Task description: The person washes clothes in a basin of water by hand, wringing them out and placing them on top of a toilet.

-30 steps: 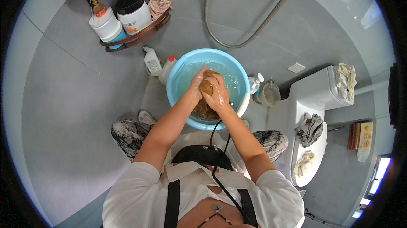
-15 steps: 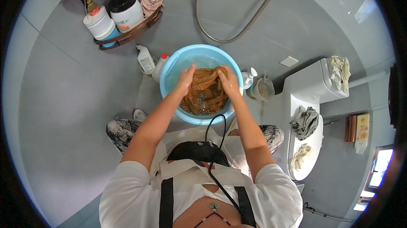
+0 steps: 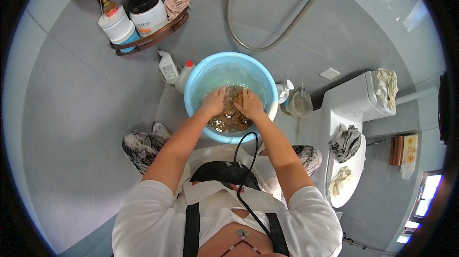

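A light blue basin [image 3: 190, 89] of water stands on the floor in front of me. In it lies a wet brown cloth [image 3: 230, 122], mostly under the surface, its full shape hidden by ripples and glints. My left hand [image 3: 215, 101] rests at the cloth's left side, fingers stretched forward. Opposite it, my right hand [image 3: 249, 104] lies on the cloth's right side, with its fingers extended and slightly apart. Both hands touch the cloth from above at the waterline, and neither is wrapped round it.
White bottles [image 3: 168, 67] stand left of the basin, a pump bottle [image 3: 284, 90] and a clear container [image 3: 301, 104] right. A toilet [image 3: 351, 97] with cloths on it is at right. A shelf [image 3: 153, 37] with tubs and a metal hose [image 3: 260, 48] are beyond.
Both hands have gone down with the brown cloth, which was bunched and raised between them and now lies in the water. Their grip on its edges has loosened.
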Demonstrator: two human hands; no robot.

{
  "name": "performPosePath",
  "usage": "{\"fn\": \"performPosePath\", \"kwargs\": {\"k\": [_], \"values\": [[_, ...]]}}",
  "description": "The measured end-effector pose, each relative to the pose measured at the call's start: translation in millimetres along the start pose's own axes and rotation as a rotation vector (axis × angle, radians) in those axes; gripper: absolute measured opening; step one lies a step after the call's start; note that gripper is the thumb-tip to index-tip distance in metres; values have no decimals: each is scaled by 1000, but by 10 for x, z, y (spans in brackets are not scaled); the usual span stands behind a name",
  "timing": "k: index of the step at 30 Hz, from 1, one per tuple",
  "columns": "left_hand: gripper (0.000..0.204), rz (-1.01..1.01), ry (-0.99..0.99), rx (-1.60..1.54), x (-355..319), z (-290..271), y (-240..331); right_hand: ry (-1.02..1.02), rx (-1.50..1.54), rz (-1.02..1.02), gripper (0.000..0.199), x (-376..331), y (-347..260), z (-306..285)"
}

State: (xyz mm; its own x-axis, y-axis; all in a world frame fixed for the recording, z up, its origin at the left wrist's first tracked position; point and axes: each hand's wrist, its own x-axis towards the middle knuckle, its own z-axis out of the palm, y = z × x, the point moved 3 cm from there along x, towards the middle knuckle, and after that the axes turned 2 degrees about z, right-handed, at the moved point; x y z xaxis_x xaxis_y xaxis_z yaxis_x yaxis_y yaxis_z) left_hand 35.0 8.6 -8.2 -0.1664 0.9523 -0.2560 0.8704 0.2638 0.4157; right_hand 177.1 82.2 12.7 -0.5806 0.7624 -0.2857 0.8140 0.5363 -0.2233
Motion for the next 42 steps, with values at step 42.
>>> {"fn": "performPosePath", "kwargs": {"k": [42], "values": [[41,-160,-195,-2055,103,-575,424,689,518,-430,30,-533,-463,-639]]}}
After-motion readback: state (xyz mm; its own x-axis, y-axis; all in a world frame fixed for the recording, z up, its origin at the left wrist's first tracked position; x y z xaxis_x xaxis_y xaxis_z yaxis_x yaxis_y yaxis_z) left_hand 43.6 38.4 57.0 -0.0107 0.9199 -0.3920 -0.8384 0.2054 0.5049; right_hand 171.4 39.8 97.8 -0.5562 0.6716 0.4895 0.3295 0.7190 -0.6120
